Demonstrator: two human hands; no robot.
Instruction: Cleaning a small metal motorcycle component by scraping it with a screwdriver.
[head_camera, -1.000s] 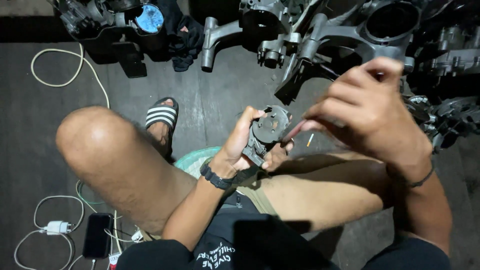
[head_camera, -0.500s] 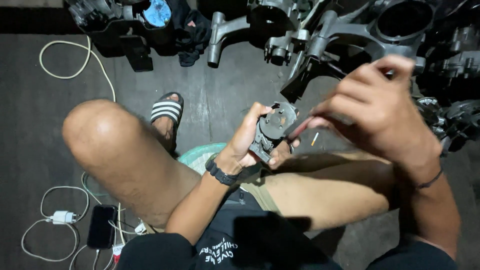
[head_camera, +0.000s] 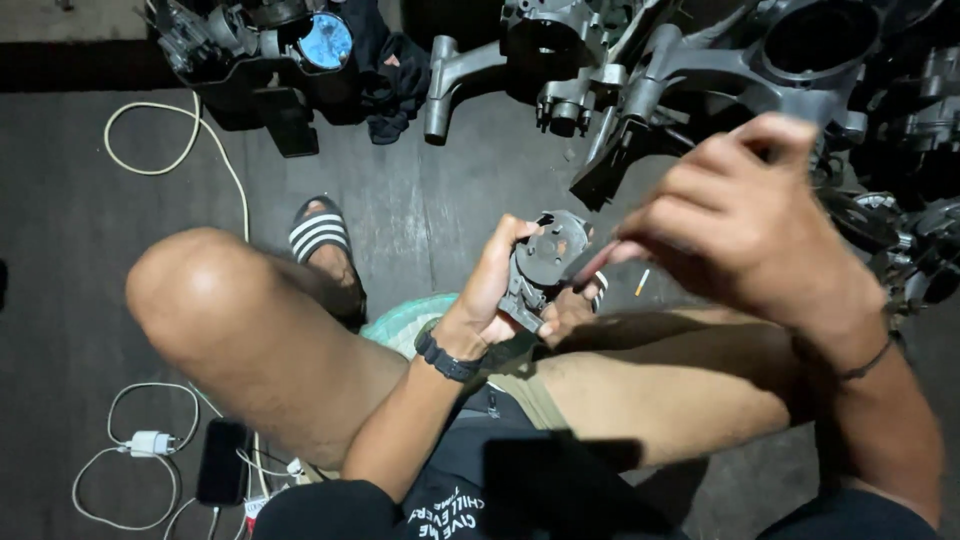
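My left hand (head_camera: 500, 290) grips a small round grey metal part (head_camera: 543, 262), held upright above my lap. My right hand (head_camera: 745, 215) is raised close to the camera, its fingers pinched on a thin reddish tool (head_camera: 597, 263) whose tip touches the right side of the part. A black watch (head_camera: 447, 358) is on my left wrist and a thin band (head_camera: 865, 360) on my right wrist. I sit with my left knee (head_camera: 195, 290) raised.
Large grey metal engine casings (head_camera: 700, 70) lie on the dark floor ahead. A striped sandal (head_camera: 318, 236) is on my foot. A white cable (head_camera: 170, 140) runs at left; a charger (head_camera: 150, 442) and a dark phone (head_camera: 222, 462) lie lower left. A pale green bag (head_camera: 405, 318) sits under my leg.
My right hand has shifted slightly, keeping the tool at the part. The left hand keeps its hold on the part.
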